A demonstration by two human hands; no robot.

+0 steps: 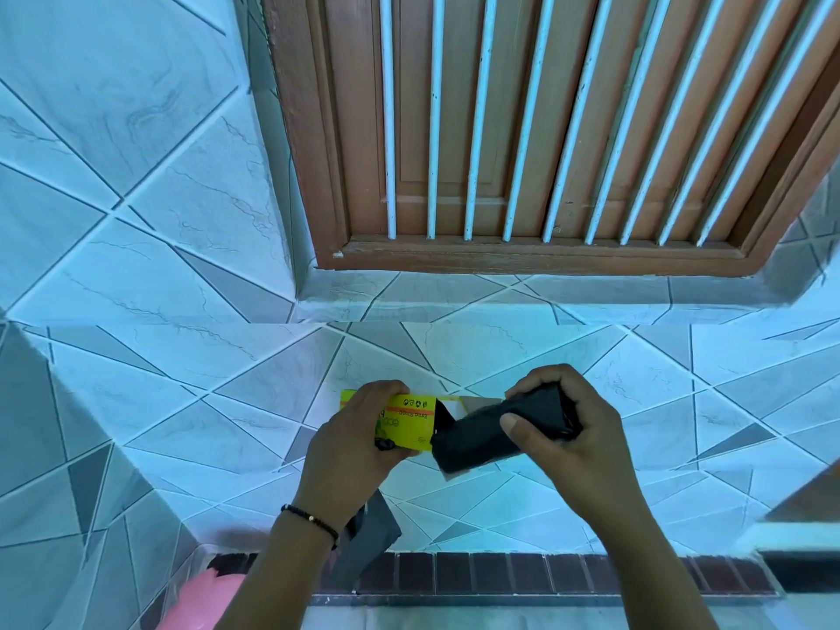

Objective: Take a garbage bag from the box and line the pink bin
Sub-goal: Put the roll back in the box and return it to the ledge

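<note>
My left hand [352,441] grips a yellow-green garbage bag box [411,422] at mid-frame, its open end facing right. My right hand [566,431] holds a black roll of garbage bags [482,436] that sticks out of the box's open end, thumb across the roll. A loose dark grey bag piece [368,545] hangs below my left wrist. The pink bin [200,604] shows only as a curved edge at the bottom left, below my left forearm.
A blue-tinted tiled wall [136,220] fills the view. Above it is a brown wooden window frame [522,259] with white bars. A strip of dark brick tiles [545,577] runs along the bottom. A ledge edge [804,529] juts in at the right.
</note>
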